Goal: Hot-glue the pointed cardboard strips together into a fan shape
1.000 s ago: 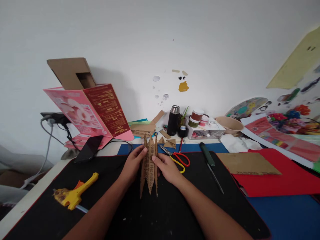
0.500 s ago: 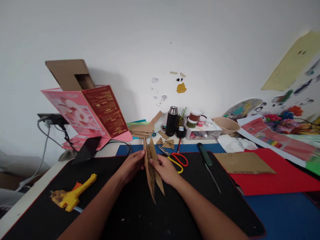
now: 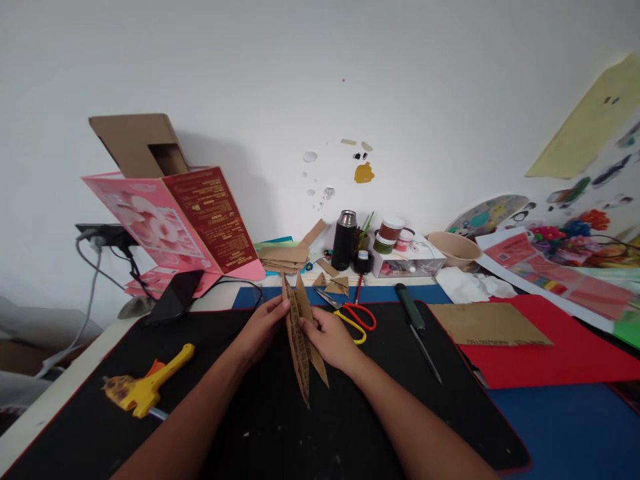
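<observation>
Long pointed cardboard strips (image 3: pixel 299 333) stand nearly upright between my hands, above the black mat (image 3: pixel 270 427). My left hand (image 3: pixel 267 327) pinches the left strip near its upper part, thumb on its edge. Closed on the right strip, my right hand (image 3: pixel 327 333) has its thumb on the near face; some of its fingers are hidden behind the cardboard. The strips lie close together at the top and their lower tips are apart. Scissors with red and yellow handles (image 3: pixel 357 320) rest just beyond my right hand.
A yellow glue gun (image 3: pixel 145 390) lies on the left of the mat, a phone (image 3: pixel 175 298) behind it. To the right are a green cutter (image 3: pixel 411 308), a metal rod (image 3: pixel 426 353) and a cardboard sheet (image 3: pixel 493 325) on red paper (image 3: pixel 565 353). A black bottle (image 3: pixel 345 241) stands behind.
The left cardboard strip has turned, showing more of its printed inner face. Its top has shifted slightly left. Both hands keep their hold.
</observation>
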